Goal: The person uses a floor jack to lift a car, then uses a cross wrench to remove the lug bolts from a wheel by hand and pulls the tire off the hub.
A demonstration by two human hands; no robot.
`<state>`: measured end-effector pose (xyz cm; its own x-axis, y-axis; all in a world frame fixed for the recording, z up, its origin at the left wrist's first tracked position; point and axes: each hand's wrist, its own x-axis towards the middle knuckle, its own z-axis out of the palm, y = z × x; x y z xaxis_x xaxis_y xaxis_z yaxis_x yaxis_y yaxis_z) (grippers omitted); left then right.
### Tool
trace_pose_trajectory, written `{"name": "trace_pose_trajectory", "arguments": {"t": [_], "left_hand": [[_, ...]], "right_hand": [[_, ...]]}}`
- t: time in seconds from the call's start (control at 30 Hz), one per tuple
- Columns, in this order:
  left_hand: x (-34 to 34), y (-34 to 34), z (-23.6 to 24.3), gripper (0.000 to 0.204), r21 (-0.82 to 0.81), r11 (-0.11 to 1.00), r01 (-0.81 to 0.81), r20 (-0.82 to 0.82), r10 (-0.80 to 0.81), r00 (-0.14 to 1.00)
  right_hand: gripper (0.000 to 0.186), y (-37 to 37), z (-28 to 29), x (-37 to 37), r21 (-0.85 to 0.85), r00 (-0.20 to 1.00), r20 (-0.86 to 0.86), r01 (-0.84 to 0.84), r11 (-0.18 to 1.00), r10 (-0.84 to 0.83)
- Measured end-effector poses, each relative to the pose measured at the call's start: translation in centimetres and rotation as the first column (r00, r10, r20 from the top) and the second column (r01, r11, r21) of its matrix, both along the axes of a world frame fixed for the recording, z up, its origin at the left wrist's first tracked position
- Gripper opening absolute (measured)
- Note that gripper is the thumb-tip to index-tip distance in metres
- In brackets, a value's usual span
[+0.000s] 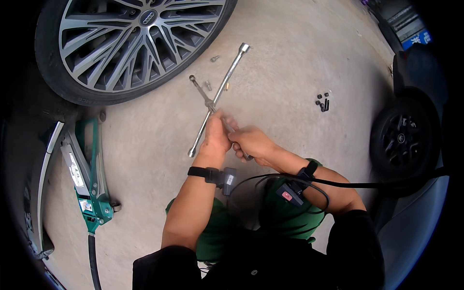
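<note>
The person's right hand (252, 143) is closed around the near end of a metal cross wrench (210, 104), which sits over the floor (290, 72) in the middle of the scene. The left hand (220, 131) is curled against the same bar, nearer the crossing; its fingers blur, so I cannot tell whether it grips firmly or loosely. The bars cross at a slant, one chrome arm reaching far and right. Its far socket (245, 47) is a hollow cup whose inside cannot be made out.

Just left of that arm lie two bolts, a far bolt (215, 58) and a near bolt (209, 85), with a small brass-coloured piece (227, 87) beside the arm. Far left stands a spoked wheel (147, 30) within its black tyre (145, 89); recessed holes ring its hub, their contents too dark to tell. A green floor jack (93, 186) stands at left. Well to the right, small black pieces (323, 108) lie clustered, near a dark wheel (401, 138).
</note>
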<state>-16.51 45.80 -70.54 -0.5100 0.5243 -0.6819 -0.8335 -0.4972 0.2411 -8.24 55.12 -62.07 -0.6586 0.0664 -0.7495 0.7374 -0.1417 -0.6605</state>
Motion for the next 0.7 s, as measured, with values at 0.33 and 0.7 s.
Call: {"name": "trace_pose_trajectory", "arguments": {"t": [0.33, 0.7], "left_hand": [[-1.4, -8.5, -9.3, 0.023, -0.725, 0.657, 0.207, -0.023, -0.324, 0.946], [-6.0, -4.2, -14.0, 0.053, -0.854, -0.146, -0.500, 0.031, -0.973, 0.231]], "right_hand": [[0.031, 8.7, -8.3, -9.1, 0.663, 0.783, -0.125, -0.390, 0.638, 0.609], [0.046, 19.2, -18.9, -18.8, 0.795, 0.930, -0.169, -0.068, 0.603, 0.327]]}}
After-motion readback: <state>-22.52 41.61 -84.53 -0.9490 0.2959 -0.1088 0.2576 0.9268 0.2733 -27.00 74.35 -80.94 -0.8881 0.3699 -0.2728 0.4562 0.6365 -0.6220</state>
